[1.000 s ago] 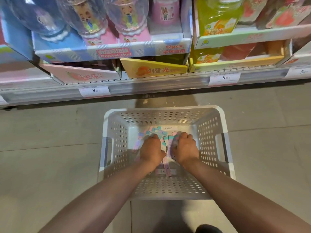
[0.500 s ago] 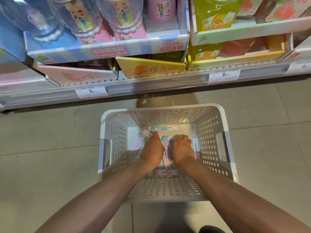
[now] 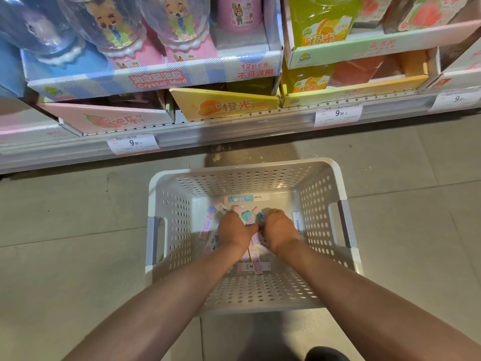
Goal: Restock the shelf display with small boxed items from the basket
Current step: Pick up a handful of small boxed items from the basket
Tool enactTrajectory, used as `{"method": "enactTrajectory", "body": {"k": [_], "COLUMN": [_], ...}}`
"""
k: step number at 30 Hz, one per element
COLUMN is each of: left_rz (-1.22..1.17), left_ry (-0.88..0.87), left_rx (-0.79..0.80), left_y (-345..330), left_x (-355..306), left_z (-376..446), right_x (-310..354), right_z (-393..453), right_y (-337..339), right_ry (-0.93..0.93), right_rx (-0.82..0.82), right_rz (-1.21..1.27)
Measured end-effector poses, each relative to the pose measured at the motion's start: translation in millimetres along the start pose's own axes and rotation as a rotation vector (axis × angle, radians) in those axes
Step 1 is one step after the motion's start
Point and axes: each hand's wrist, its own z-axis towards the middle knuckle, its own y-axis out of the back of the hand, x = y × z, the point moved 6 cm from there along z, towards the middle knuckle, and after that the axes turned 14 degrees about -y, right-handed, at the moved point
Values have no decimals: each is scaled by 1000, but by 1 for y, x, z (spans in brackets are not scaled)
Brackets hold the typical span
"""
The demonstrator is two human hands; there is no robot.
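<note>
A white perforated basket (image 3: 166,194) stands on the floor below the shelf. Several small slim boxes in pink, teal and white lie on its bottom; one lies at the far wall (image 3: 246,198) and another near the front (image 3: 253,267). Both my hands are down inside it. My left hand (image 3: 233,231) has its fingers curled around a bunch of the small boxes (image 3: 247,217). My right hand (image 3: 279,230) is curled against the same bunch from the right. The fingertips are hidden among the boxes.
The bottom shelf edge (image 3: 234,131) runs across above the basket with price tags (image 3: 132,143). On it sit display cartons: a pink one (image 3: 109,118), a yellow one (image 3: 223,104), and a blue Crystal Mud tray (image 3: 156,78) with jars. Grey floor tiles surround the basket.
Both hands have drawn closer together over the pile, gathering boxes between them. The view has shifted slightly lower and to the left.
</note>
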Motion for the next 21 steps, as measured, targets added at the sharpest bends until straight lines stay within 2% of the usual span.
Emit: {"method": "enactTrajectory", "body": {"k": [5,13,16,21], "left_rz": [33,58,66,85], "left_ry": [-12,17,16,-2], "left_rx": [11,43,60,41], "left_y": [-1,8,16,32], "left_x": [-1,3,5,8], "left_z": [3,1,-2,-6], "right_x": [2,-4,-1,14], "right_z": [0,-1,-3,-6], "right_y": [0,10,14,8], "right_ry": [27,12,12,-55], "right_rx": [61,-13,38,24], "right_rz": [132,276,383,384]}}
